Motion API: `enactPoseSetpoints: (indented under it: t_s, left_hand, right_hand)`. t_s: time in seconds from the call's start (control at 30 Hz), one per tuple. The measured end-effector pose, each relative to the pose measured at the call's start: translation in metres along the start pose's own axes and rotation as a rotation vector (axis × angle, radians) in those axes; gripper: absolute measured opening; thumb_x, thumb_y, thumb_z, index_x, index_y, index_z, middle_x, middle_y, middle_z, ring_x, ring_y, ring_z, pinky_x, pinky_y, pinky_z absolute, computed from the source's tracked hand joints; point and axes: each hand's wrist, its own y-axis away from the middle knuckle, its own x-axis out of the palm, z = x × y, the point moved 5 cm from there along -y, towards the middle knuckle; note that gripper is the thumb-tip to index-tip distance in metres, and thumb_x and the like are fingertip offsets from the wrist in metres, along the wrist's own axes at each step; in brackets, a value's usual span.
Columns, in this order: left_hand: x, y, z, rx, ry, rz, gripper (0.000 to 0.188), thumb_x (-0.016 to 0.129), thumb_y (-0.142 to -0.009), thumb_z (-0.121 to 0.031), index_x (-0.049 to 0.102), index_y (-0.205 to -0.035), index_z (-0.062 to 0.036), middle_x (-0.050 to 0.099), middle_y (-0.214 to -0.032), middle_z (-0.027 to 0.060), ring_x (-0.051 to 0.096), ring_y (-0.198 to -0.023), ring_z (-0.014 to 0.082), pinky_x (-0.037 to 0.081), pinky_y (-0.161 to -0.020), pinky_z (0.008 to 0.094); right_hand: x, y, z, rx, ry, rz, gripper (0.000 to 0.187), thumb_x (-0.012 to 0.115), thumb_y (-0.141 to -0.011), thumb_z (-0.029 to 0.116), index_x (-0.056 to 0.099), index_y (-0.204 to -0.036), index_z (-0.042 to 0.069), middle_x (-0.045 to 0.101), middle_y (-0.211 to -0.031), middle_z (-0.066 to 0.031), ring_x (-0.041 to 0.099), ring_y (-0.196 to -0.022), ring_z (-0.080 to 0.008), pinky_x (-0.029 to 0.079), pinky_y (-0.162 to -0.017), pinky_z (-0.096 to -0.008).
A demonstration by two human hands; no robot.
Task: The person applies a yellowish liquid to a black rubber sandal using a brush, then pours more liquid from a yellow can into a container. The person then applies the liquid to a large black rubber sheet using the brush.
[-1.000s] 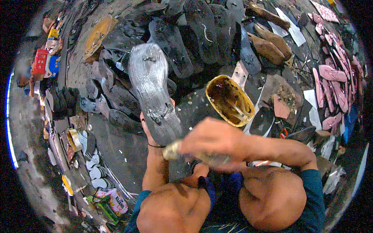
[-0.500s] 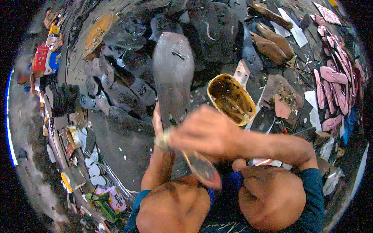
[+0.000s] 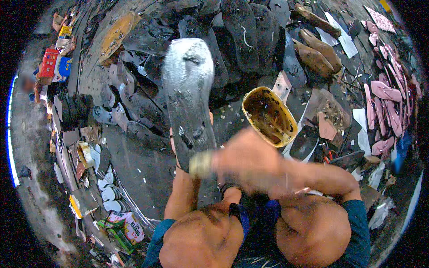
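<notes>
My left hand (image 3: 173, 145) holds a dark shoe sole (image 3: 190, 85) upright from behind; most of the hand is hidden by it. Fingertips show at the sole's right edge. The sole's face shines with a wet-looking gloss, brightest at its wide far end. My right hand (image 3: 250, 154), smeared by motion, is closed round a brush. The pale bristles of the brush (image 3: 201, 164) lie over the sole's near end. Just beyond my right hand stands a yellowish cut-open container (image 3: 247, 105) with dark, sticky-looking residue inside.
Many dark soles (image 3: 243, 38) lie piled at the far side. Brown shoe lasts (image 3: 315, 58) rest at the far right, with pink straps or sandal parts (image 3: 386, 91) beyond. On the left are grey-white sole-shaped pieces (image 3: 111, 195), a green-and-white package (image 3: 127, 228) and a red box (image 3: 49, 63).
The sole has shifted slightly left and tilted, and its face now reflects much more light. My right hand has turned, so the brush handle no longer shows below it.
</notes>
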Motion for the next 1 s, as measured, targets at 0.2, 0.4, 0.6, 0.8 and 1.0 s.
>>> enactPoseSetpoints:
  t_s: [0.2, 0.4, 0.6, 0.8, 1.0]
  left_hand:
    - [0.023, 0.024, 0.020, 0.031, -0.161, -0.135, 0.047, 0.045, -0.100, -0.032, 0.051, -0.134, -0.0008, 0.059, -0.129, 0.0147, 0.059, -0.115, 0.0273, 0.049, -0.099, 0.0400]
    - [0.010, 0.020, -0.009, 0.299, -0.430, -0.254, 0.035, 0.041, -0.102, -0.021, 0.054, -0.128, -0.0017, 0.066, -0.112, 0.0105, 0.066, -0.096, 0.0212, 0.055, -0.087, 0.0365]
    - [-0.032, 0.061, -0.113, 0.624, -0.011, -0.135, 0.040, 0.044, -0.097, -0.031, 0.062, -0.118, -0.0016, 0.069, -0.111, 0.0168, 0.067, -0.101, 0.0340, 0.052, -0.094, 0.0478]
    - [-0.099, 0.106, -0.173, 0.702, 0.090, 0.052, 0.028, 0.046, -0.098, -0.016, 0.063, -0.112, 0.0011, 0.069, -0.114, 0.0125, 0.064, -0.109, 0.0254, 0.047, -0.100, 0.0385]
    - [-0.078, 0.049, -0.274, 0.920, -0.071, 0.138, 0.032, 0.060, -0.087, -0.012, 0.061, -0.117, -0.0007, 0.067, -0.118, 0.0112, 0.064, -0.109, 0.0266, 0.048, -0.101, 0.0392]
  right_hand:
    - [-0.117, -0.080, -0.038, -0.078, 0.507, -0.699, 0.017, 0.065, -0.091, 0.014, 0.068, -0.105, 0.004, 0.070, -0.092, -0.0125, 0.065, -0.081, -0.0230, 0.051, -0.074, -0.0332]
    - [0.018, -0.036, 0.032, -0.348, 0.393, 0.414, 0.048, 0.067, -0.070, 0.019, 0.064, -0.118, 0.017, 0.065, -0.102, -0.0015, 0.062, -0.099, -0.0227, 0.047, -0.083, -0.0395]
    - [0.013, -0.004, 0.018, 0.060, 0.422, 0.075, 0.024, 0.076, -0.077, 0.008, 0.071, -0.100, 0.009, 0.066, -0.096, -0.0034, 0.055, -0.083, -0.0227, 0.046, -0.080, -0.0337]
    - [-0.026, 0.073, -0.023, 0.497, 0.507, -0.167, 0.030, 0.069, -0.087, 0.028, 0.069, -0.100, 0.001, 0.066, -0.100, -0.0184, 0.063, -0.090, -0.0360, 0.049, -0.083, -0.0429]
    - [-0.046, 0.099, -0.006, 0.944, 0.847, -0.192, 0.056, 0.060, -0.086, 0.058, 0.071, -0.104, 0.007, 0.067, -0.100, -0.0203, 0.062, -0.092, -0.0419, 0.048, -0.081, -0.0505]
